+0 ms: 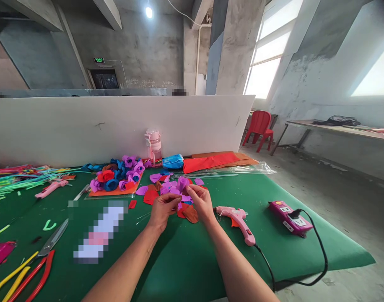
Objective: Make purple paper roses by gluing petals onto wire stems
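Forearms nearest in head view, over green surface. Left hand: grip pinched on base of purple petal. Right hand: grip pinched on its side. Petal above loose petal pile; pink glue gun beside right hand.

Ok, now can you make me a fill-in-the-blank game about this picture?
1. The petal piece between the left hand and the right hand is coloured ____.
2. The pink bottle stands just to the ____ of the blue packet in the picture.
3. The plastic chair beyond the table is coloured ____.
4. The cable-fitted glue gun near the right hand is coloured ____.

Missing words: purple; left; red; pink.
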The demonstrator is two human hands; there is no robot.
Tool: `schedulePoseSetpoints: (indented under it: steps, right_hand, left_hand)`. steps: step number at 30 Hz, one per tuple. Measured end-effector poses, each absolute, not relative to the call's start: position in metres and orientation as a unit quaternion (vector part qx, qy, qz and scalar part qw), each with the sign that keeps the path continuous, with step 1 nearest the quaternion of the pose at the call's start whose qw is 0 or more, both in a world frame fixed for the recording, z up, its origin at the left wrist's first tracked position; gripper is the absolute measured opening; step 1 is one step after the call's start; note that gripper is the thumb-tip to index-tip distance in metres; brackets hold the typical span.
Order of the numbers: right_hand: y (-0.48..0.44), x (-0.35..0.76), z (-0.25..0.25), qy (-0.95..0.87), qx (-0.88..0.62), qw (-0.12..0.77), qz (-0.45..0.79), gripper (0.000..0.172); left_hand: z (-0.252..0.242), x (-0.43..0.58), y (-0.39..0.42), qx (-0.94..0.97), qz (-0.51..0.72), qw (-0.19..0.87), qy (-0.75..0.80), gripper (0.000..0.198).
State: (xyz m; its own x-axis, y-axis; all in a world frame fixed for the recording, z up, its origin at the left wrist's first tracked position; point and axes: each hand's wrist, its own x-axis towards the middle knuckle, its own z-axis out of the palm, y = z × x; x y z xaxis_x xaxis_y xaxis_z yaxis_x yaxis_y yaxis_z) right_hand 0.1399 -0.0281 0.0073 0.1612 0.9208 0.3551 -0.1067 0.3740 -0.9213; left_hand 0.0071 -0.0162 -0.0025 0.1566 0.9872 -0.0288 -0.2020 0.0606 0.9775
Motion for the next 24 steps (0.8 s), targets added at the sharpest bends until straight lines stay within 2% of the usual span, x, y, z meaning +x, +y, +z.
schedulePoseSetpoints:
  steps: [6,15,24]
  right_hand:
    - [-0.025,0.134,0.003,-0.514,-0.354,0.628,0.465,0.023]
    - [-0.020,0.125,-0.005,-0.481,-0.345,0.644,0.485,0.024]
    - [-0.021,0.128,-0.002,-0.424,-0.337,0.671,0.506,0.024]
  left_hand:
    - [-0.003,0.007,-0.016,0.425,0.504,0.622,0.422,0.028]
    - [-0.002,0.011,-0.019,0.387,0.519,0.645,0.406,0.031]
    - [0.002,-0.006,-0.008,0.433,0.498,0.645,0.386,0.034]
